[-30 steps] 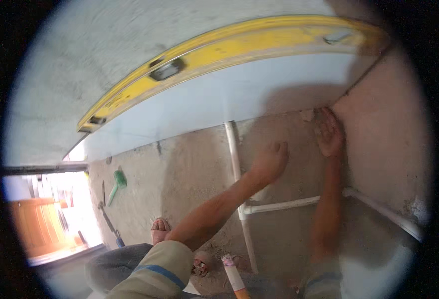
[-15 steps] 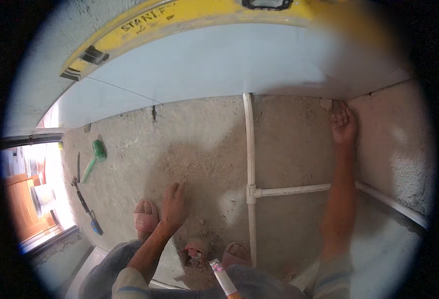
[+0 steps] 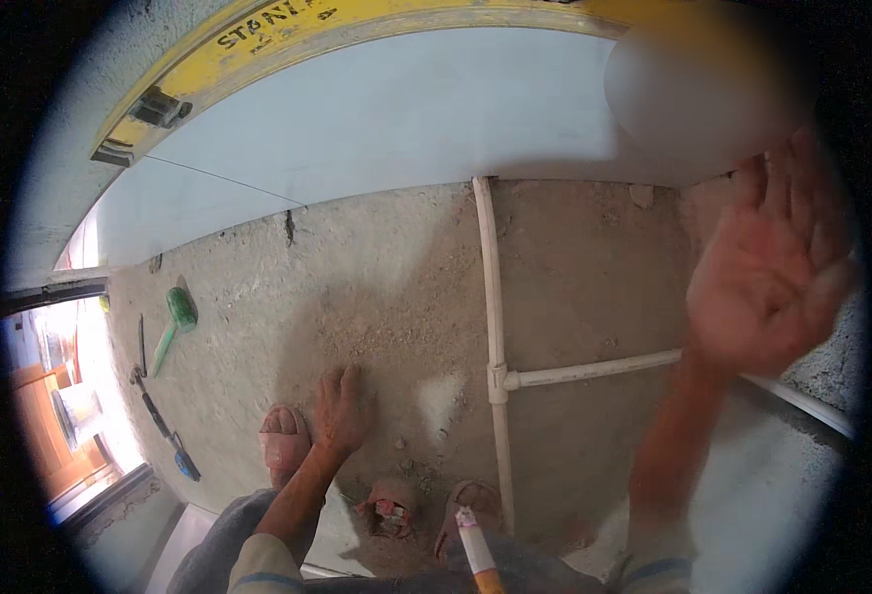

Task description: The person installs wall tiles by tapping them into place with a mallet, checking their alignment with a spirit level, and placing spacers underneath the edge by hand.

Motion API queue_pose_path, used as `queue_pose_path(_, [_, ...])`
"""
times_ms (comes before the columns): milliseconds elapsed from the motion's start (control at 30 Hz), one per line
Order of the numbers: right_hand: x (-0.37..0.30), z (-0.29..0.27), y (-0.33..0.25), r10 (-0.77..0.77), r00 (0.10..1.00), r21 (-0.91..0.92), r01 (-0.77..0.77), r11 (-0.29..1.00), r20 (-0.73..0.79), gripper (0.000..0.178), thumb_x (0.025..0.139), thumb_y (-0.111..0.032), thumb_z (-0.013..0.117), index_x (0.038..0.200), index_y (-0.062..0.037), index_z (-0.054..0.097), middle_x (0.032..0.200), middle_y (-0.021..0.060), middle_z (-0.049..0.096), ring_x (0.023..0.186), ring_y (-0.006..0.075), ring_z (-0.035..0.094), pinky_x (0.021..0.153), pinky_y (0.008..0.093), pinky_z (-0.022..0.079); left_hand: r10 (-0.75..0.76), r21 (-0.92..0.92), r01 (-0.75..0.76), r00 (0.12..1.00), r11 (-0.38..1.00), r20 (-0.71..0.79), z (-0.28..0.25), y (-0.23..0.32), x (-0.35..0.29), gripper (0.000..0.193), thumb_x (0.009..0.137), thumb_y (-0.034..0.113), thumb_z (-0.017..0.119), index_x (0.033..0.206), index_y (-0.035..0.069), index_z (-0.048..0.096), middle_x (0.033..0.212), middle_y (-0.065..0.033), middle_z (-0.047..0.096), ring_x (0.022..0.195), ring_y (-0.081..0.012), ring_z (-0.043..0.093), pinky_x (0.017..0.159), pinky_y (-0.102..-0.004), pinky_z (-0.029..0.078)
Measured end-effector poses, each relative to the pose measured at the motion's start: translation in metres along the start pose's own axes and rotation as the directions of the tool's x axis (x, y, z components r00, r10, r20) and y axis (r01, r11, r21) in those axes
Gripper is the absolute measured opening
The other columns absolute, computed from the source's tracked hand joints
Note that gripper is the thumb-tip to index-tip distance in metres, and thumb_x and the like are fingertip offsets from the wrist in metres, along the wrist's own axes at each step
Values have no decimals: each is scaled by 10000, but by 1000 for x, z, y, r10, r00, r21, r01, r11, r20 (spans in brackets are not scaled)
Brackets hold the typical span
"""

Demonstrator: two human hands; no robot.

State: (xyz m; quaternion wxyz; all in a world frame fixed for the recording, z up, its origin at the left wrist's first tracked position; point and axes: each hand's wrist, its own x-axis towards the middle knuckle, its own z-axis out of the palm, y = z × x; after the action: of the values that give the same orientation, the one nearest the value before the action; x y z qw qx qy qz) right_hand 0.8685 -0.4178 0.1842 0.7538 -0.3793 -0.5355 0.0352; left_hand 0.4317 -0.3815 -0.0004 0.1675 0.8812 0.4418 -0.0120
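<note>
My left hand [image 3: 342, 411] hangs over the dusty floor beside a pink slipper [image 3: 283, 438], fingers stretched out and holding nothing. On the right my right hand [image 3: 770, 272] is raised close to the camera in front of the side wall, palm showing and fingers extended, with nothing in it. Its fingertips run up toward a blurred round patch, which hides what lies behind. A yellow spirit level [image 3: 357, 28] rests along the top of a large pale wall panel [image 3: 396, 109]. A lit cigarette [image 3: 473, 544] juts in from the lower edge.
White pipes [image 3: 496, 297] cross the floor, with a branch [image 3: 594, 371] toward the right wall. At left lie a green mallet [image 3: 180, 311] and a dark tool with a blue end [image 3: 184, 461]. A broken hole [image 3: 388, 509] opens between the feet. A thin line [image 3: 226, 181] crosses the panel.
My right hand has lifted from the floor corner by the panel, rising toward the camera and turning its palm into view. The left hand's fingers have spread slightly. The view has shifted a little.
</note>
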Motion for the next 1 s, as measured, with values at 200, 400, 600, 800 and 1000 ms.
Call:
queue_pose_path(200, [47, 3, 16, -79, 925, 35, 71, 997, 371, 602, 957, -422, 284, 1322, 38, 416, 1365, 228, 425, 1305, 328, 376, 1078, 419, 278, -49, 14, 48, 996, 999, 77, -3, 2, 2, 530, 797, 243, 634, 1252, 51, 442, 1207, -224, 460, 1073, -414, 472, 893, -479, 419])
queue_pose_path(400, [46, 30, -6, 79, 952, -54, -66, 996, 297, 591, 939, -442, 366, 1341, -9, 397, 1393, 191, 392, 1319, 299, 351, 1081, 393, 256, -53, -48, 56, 996, 997, 67, -12, 8, 6, 477, 808, 216, 619, 1211, 33, 441, 1169, -237, 454, 1070, -422, 458, 900, -475, 407])
queue_pose_path(600, [28, 46, -10, 118, 990, -31, -116, 993, 73, 564, 981, -368, 227, 1192, 47, 545, 1260, 191, 546, 1223, 270, 463, 981, 365, 314, -99, -119, 116, 985, 986, 141, -15, 4, 9, 496, 783, 217, 640, 1186, 17, 431, 1120, -243, 450, 1067, -434, 438, 890, -483, 394])
queue_pose_path(800, [28, 55, -13, 208, 978, -94, -208, 974, -7, 537, 983, -377, 258, 1165, 24, 566, 1234, 158, 569, 1194, 232, 482, 958, 351, 326, -54, -135, 62, 996, 989, 64, -9, -1, 10, 504, 752, 197, 655, 1168, 17, 436, 1079, -231, 470, 1012, -435, 457, 869, -492, 395])
queue_pose_path(1000, [1, 39, -1, 299, 902, -168, -362, 917, -311, 410, 957, -346, 411, 1052, -9, 625, 1093, 99, 636, 1065, 184, 549, 857, 344, 404, -62, -200, 73, 996, 977, 59, -10, 2, 12, 488, 743, 130, 673, 1153, 14, 436, 1092, -249, 474, 1002, -439, 476, 852, -479, 411])
